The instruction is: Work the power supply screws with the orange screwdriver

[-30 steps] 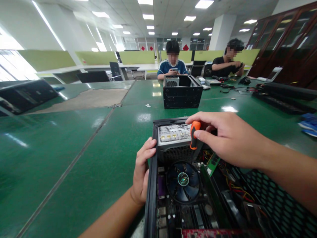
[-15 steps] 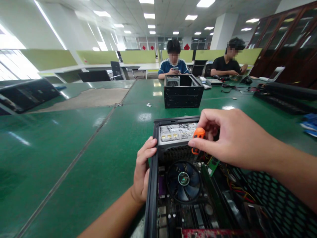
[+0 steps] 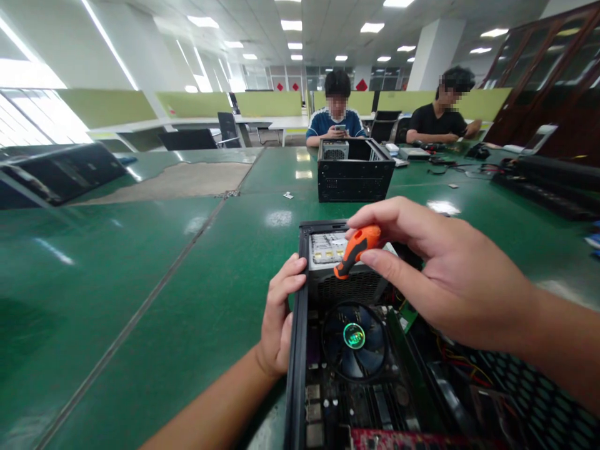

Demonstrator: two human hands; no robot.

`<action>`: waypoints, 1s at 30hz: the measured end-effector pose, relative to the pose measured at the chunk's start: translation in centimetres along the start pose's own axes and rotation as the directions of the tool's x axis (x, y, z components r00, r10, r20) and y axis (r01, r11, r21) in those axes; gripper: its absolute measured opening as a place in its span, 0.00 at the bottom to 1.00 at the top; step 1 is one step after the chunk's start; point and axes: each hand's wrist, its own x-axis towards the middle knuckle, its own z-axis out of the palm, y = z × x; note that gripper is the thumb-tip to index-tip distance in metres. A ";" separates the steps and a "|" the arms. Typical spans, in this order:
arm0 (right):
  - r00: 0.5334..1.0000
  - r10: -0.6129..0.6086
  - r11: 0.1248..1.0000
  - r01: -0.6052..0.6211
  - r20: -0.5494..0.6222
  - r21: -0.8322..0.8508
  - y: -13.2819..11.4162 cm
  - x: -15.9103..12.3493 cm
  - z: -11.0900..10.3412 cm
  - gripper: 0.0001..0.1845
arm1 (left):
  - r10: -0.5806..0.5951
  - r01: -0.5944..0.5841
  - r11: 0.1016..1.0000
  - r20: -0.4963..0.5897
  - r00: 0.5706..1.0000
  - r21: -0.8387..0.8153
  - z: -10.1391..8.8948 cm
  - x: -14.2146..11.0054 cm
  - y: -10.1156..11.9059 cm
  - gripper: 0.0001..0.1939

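An opened computer case (image 3: 298,350) lies before me with its insides facing up. My left hand (image 3: 281,312) grips its left edge, fingertips over the rim. In my right hand (image 3: 435,269) is an orange and black screwdriver (image 3: 359,250), pinched between thumb and fingers, its handle slanting down to the left above the power supply (image 3: 347,289). The screwdriver's shaft cannot be made out. Below it sit a round cooling fan (image 3: 355,340) with a shiny hub, a green memory stick (image 3: 409,317) partly under my hand, and a red card (image 3: 398,437) at the bottom.
Another black case (image 3: 356,178) stands farther back on the green table (image 3: 187,300). Two people sit beyond it, one holding a phone (image 3: 340,127). Cables (image 3: 450,167) and black panels (image 3: 539,184) lie at the right, and a dark case (image 3: 70,172) at the far left.
My right hand has tilted the screwdriver from nearly upright to slanting, lifting it leftward over the power supply. My left hand keeps its hold on the case edge. The view has shifted slightly.
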 end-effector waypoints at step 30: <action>0.989 -0.119 0.993 0.118 0.085 0.016 0.8 0.2 1.9 0.23 | -0.016 0.016 1.000 -0.010 1.000 -0.012 -0.1 -0.5 -0.4 0.26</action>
